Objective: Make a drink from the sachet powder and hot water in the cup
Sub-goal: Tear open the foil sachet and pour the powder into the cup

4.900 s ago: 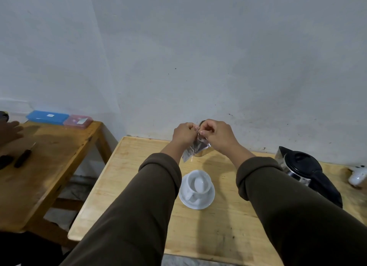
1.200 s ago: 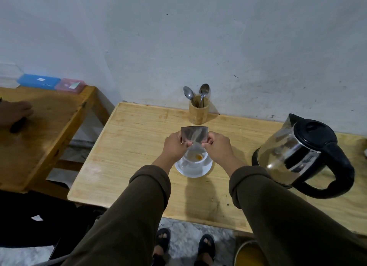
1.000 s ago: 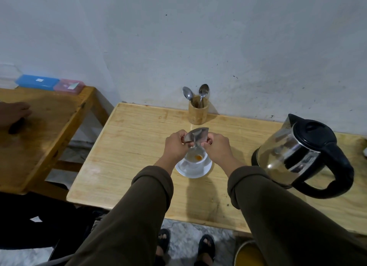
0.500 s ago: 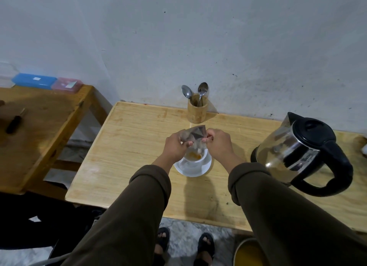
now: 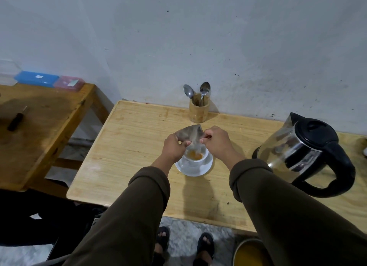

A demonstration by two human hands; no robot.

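Note:
A white cup (image 5: 204, 158) stands on a white saucer (image 5: 195, 169) in the middle of the light wooden table (image 5: 129, 156). Orange powder (image 5: 195, 156) lies in the cup's bottom. Right above the cup my left hand (image 5: 173, 146) and my right hand (image 5: 215, 140) both pinch a silvery sachet (image 5: 189, 133), which is tipped with its mouth down into the cup. A steel kettle (image 5: 305, 152) with a black lid and handle stands to the right of the cup.
A bamboo holder (image 5: 199, 110) with two spoons (image 5: 204, 89) stands by the wall behind the cup. A second, darker table (image 5: 39, 126) on the left carries a blue box (image 5: 36, 81), a pink box (image 5: 69, 83) and a black-handled tool (image 5: 16, 118). A yellow bucket (image 5: 249, 252) sits on the floor.
The sachet went from being torn open high up to being tipped over the cup. Over the last second it crumpled and tilted further, and the orange heap in the cup grew.

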